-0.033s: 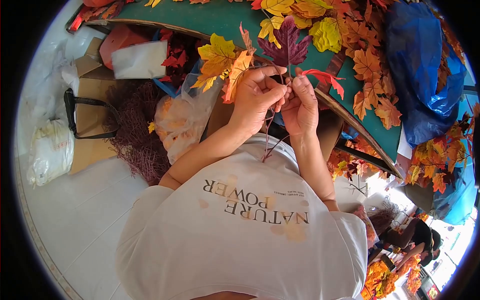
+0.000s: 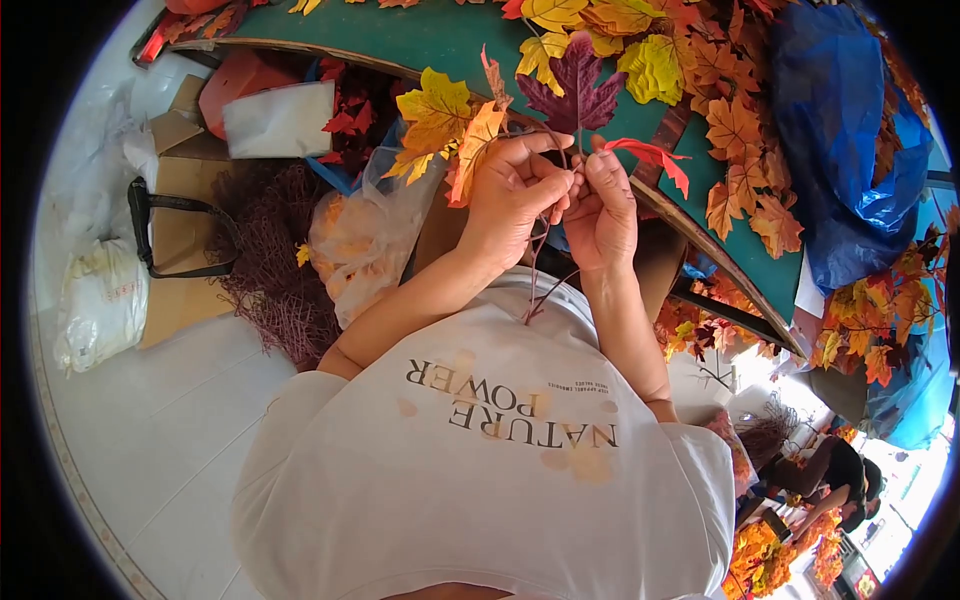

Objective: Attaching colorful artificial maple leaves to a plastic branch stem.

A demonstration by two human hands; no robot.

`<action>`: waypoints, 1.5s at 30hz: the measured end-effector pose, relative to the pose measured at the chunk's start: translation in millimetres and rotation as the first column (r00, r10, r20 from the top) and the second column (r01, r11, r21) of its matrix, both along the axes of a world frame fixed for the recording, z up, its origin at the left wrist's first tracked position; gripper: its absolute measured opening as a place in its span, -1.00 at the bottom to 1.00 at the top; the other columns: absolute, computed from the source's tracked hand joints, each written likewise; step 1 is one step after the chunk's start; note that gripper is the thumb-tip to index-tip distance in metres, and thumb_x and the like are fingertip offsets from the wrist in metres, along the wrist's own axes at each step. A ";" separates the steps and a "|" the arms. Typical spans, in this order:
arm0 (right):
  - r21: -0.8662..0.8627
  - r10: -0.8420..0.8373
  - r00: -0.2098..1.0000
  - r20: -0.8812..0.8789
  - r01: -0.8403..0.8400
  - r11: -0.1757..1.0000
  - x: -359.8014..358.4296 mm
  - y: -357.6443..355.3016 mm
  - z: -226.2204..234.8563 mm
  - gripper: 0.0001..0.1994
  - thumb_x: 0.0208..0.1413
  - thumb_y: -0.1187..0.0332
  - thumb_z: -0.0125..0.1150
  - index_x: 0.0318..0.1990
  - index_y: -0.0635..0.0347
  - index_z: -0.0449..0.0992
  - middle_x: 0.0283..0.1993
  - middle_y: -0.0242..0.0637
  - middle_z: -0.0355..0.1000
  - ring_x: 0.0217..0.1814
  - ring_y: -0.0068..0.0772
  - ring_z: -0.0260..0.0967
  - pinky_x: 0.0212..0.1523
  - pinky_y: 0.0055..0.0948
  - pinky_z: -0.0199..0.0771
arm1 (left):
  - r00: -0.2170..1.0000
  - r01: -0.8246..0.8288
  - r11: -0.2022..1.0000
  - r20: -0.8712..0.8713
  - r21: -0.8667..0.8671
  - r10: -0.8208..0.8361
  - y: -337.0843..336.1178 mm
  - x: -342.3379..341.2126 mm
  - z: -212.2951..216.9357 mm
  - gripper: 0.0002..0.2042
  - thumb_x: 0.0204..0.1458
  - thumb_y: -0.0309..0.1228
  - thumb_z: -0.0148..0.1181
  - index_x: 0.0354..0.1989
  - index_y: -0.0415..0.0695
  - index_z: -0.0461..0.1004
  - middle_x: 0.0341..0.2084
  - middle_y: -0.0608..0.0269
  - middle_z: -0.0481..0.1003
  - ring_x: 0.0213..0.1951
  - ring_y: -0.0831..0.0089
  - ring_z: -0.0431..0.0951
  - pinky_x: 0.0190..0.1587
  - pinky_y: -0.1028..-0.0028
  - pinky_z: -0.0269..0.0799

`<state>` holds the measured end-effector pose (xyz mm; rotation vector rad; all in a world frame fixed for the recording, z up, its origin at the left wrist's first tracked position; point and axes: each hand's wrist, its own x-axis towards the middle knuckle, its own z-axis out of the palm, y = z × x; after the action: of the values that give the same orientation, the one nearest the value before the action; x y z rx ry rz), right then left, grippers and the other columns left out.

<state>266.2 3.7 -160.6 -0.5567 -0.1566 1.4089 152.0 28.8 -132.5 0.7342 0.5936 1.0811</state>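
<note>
Close together at the table's near edge, both my hands work on an artificial maple branch. My left hand (image 2: pixel 510 195) is closed, thumb against fingers, round the thin brown branch stem (image 2: pixel 536 255), which runs down toward my shirt. Yellow (image 2: pixel 437 108) and orange leaves (image 2: pixel 475 147) of the branch fan out left of that hand. My right hand (image 2: pixel 606 208) pinches the short stalk of a dark purple maple leaf (image 2: pixel 574 82), which stands upright above the fingertips. A red leaf (image 2: pixel 655 162) sticks out to the right, behind the right fingertips. The exact joint between stalk and branch is hidden by my fingers.
Loose yellow leaves (image 2: pixel 650 70) and orange leaves (image 2: pixel 740 150) lie on the green table (image 2: pixel 420 35), beside a blue plastic bag (image 2: pixel 835 150). At left are a clear bag of orange pieces (image 2: pixel 352 235), bundled brown stems (image 2: pixel 265 260) and a cardboard box (image 2: pixel 185 200). Another person (image 2: pixel 835 475) sits far right.
</note>
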 end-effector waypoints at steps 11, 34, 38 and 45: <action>0.010 -0.061 0.993 0.100 0.061 0.998 -3.8 -0.2 -1.2 -0.72 0.06 0.57 0.13 -0.04 0.25 0.41 -0.34 -0.34 0.48 -0.30 -0.53 0.47 -0.26 -0.60 0.54 | 0.999 -0.012 0.999 -0.037 -0.030 0.011 0.0 1.7 -2.4 -0.71 -0.06 -0.65 0.13 -0.11 -0.31 0.36 -0.62 0.29 0.45 -0.63 0.63 0.38 -0.59 0.65 0.28; 0.111 -0.165 0.958 0.233 0.142 0.984 -15.3 -6.6 -19.2 -0.83 0.13 0.50 0.07 -0.12 0.19 0.45 -0.33 -0.29 0.45 -0.46 -0.49 0.38 -0.51 -0.54 0.45 | 1.000 0.029 0.999 -0.010 0.023 -0.029 0.7 0.8 -9.2 -0.72 0.00 -0.63 0.12 -0.08 -0.33 0.37 -0.55 0.33 0.44 -0.56 0.67 0.36 -0.50 0.67 0.30; 0.093 -0.108 0.916 0.386 0.077 0.993 -6.9 -5.6 -17.9 -0.81 0.14 0.48 0.06 -0.09 0.24 0.44 -0.29 -0.29 0.45 -0.41 -0.51 0.39 -0.44 -0.56 0.46 | 0.999 0.041 0.999 -0.013 0.028 -0.041 3.5 -4.6 -12.6 -0.79 0.01 -0.60 0.14 -0.15 -0.29 0.38 -0.54 0.32 0.45 -0.53 0.62 0.41 -0.48 0.63 0.33; -0.040 0.170 0.635 0.753 -0.214 0.976 -10.3 -15.0 10.2 -0.77 0.10 0.53 0.13 -0.08 0.38 0.42 -0.13 -0.30 0.43 -0.19 -0.57 0.41 -0.19 -0.66 0.43 | 0.961 -0.273 0.957 0.025 -0.096 0.277 18.3 -13.5 -15.7 -0.84 0.03 -0.57 0.14 -0.21 -0.17 0.36 -0.50 0.31 0.46 -0.45 0.51 0.51 -0.39 0.61 0.42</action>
<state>256.0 -11.3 -150.4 -1.0945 -0.9586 1.2892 138.5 47.1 -148.2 0.5596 0.7230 1.3129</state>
